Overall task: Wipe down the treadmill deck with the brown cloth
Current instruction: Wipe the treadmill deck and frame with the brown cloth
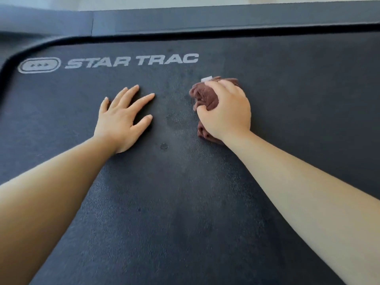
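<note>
The dark flat treadmill deck (185,202) has a matt, finely pebbled, rubbery-looking surface, with duller blotches (174,120) just left of the right grip (224,112). Bunched in that grip, the crumpled brown cloth (205,97) looks soft and fuzzy, like terry, with a small white fabric tag (206,79). Beyond the grip, the dark side rail (226,19) appears smoother, faintly sheened.

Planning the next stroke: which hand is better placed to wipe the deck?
Right, probably. The right hand grips the bunched brown cloth against the treadmill deck; the left hand lies flat on it, fingers spread, holding nothing.
</note>
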`<state>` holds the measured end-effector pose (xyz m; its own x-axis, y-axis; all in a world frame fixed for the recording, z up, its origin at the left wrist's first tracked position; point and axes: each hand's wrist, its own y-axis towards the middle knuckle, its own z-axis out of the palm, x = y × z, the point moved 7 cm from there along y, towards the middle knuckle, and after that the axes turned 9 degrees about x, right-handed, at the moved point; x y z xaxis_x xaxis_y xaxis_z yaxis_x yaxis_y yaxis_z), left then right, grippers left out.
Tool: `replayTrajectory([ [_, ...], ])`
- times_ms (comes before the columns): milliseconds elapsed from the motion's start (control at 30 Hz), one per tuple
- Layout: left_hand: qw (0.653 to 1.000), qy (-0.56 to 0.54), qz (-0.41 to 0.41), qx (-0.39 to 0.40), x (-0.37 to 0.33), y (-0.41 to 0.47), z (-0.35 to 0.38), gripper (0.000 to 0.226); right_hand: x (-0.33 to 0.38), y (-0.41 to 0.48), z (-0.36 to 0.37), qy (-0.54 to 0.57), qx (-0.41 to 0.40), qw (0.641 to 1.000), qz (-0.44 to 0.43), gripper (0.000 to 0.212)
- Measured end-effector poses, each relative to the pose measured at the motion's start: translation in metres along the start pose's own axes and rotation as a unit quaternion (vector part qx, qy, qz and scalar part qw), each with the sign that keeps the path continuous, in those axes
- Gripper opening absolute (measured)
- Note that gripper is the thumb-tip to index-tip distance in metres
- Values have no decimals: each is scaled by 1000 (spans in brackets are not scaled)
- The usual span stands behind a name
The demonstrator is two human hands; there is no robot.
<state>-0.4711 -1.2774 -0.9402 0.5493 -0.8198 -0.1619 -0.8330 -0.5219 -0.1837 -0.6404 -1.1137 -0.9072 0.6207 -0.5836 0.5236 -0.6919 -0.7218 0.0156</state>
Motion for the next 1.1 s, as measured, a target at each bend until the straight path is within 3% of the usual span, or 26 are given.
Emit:
replayTrajectory([
  [300,1000,3,3,-15,0,0,2,59,14,-32,11,6,42,999,-11,60],
  [400,1000,-3,1,-17,0,1,1,59,16,-36,15,6,12,999,31,60],
  [533,1000,-4,-2,-14,2,1,4,59,18,-14,16,-20,-32,998,58,46],
  [733,999,-23,-43,-24,4,35,-2,59,17,10,21,-12,-30,999,21,42],
  [967,997,-32,-48,-46,4,38,-2,64,27,103,22,4,-12,1000,9,37],
  [1100,997,-38,-51,-40,3,37,-4,64,30,95,18,11,-4,1000,4,34],
])
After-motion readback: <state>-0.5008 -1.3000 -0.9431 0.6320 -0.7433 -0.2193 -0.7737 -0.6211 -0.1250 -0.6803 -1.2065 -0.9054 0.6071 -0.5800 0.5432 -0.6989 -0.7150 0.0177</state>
